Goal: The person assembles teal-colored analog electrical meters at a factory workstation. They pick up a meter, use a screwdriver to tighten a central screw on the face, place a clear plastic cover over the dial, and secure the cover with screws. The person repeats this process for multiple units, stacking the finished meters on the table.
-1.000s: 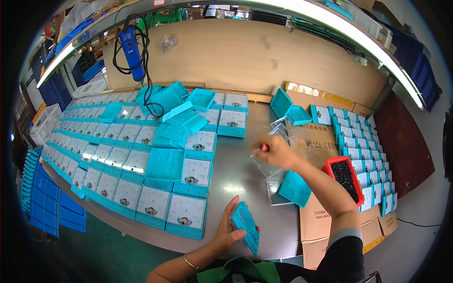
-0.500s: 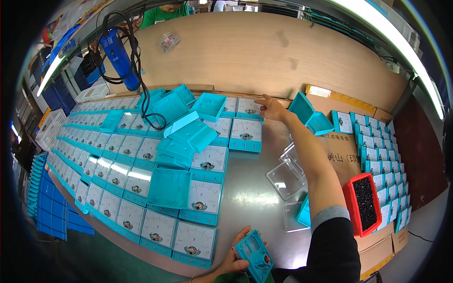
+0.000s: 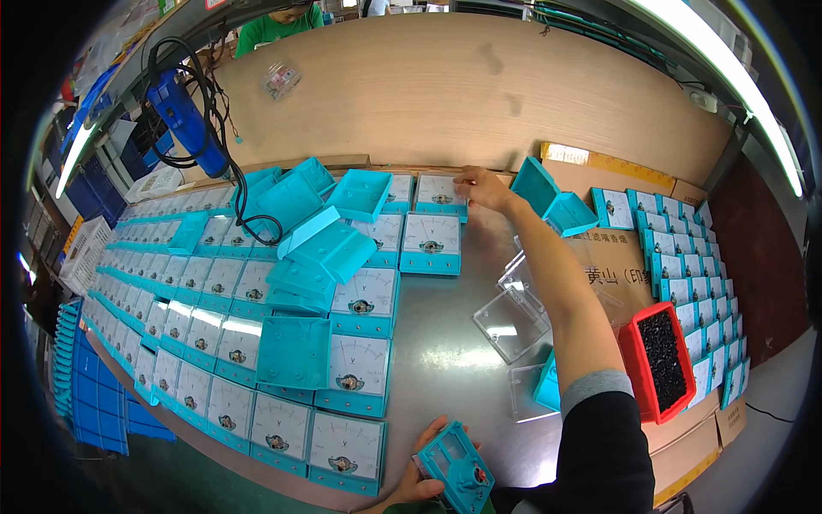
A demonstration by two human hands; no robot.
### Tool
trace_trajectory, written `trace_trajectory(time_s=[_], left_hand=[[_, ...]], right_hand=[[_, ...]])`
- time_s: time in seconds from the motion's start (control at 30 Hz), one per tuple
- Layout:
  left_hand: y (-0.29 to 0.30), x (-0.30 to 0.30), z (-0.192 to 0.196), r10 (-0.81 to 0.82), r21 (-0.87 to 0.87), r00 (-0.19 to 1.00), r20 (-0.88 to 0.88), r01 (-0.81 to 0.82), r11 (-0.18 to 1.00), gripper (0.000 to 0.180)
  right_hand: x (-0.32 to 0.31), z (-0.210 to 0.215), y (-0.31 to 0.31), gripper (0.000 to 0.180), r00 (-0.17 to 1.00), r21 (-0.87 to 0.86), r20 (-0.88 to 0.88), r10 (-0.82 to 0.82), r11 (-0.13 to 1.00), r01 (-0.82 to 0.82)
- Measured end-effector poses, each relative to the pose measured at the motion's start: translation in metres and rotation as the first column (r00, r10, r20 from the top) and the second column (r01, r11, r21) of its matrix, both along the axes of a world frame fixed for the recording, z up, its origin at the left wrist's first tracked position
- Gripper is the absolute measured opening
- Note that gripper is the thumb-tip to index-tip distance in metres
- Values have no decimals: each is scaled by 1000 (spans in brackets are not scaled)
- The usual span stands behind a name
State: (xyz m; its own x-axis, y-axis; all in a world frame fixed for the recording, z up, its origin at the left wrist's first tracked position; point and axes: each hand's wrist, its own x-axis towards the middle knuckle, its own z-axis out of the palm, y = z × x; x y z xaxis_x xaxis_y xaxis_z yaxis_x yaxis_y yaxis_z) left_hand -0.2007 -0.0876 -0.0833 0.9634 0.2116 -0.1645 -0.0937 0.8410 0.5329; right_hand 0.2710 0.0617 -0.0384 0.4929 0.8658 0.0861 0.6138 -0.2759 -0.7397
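Near the front edge, my left hand (image 3: 425, 463) grips a teal meter housing (image 3: 458, 471), its open frame and a small round metal-and-red part facing up. My right arm stretches to the far side of the table. There my right hand (image 3: 486, 188) has its fingers pinched together at the right edge of a panel meter (image 3: 439, 190) with a white dial. Whatever is between those fingertips is too small to make out. Another panel meter (image 3: 431, 240) lies just nearer. Long rows of similar meters (image 3: 347, 445) cover the left side, all with their dials up.
Empty teal cases (image 3: 294, 353) lie piled on the meters. Clear plastic covers (image 3: 511, 325) rest beside my right forearm. A red bin (image 3: 658, 360) of small black parts and stacked meters (image 3: 685, 265) stand right. A blue electric screwdriver (image 3: 190, 124) hangs at left. A person in green (image 3: 278, 30) is behind the board.
My right fingers have closed in on the edge of the far meter. The view has shifted slightly, while my left hand keeps hold of the housing.
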Motion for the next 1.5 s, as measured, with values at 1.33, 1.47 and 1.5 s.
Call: trace_trajectory(time_s=[1.33, 1.47, 1.5], left_hand=[[-1, 0, 5, 16, -4, 999, -40, -17, 1000, 102], [-1, -1, 3, 18, -4, 999, -28, -18, 1000, 101], [-1, -1, 2, 15, -1, 1000, -19, -15, 1000, 100]], right_hand=[[0, 4, -8, 56, 941, -101, 305, 148, 987, -122], [-23, 20, -2, 48, 879, -299, 436, 195, 952, -62], [-24, 20, -4, 48, 862, -294, 472, 182, 955, -41]])
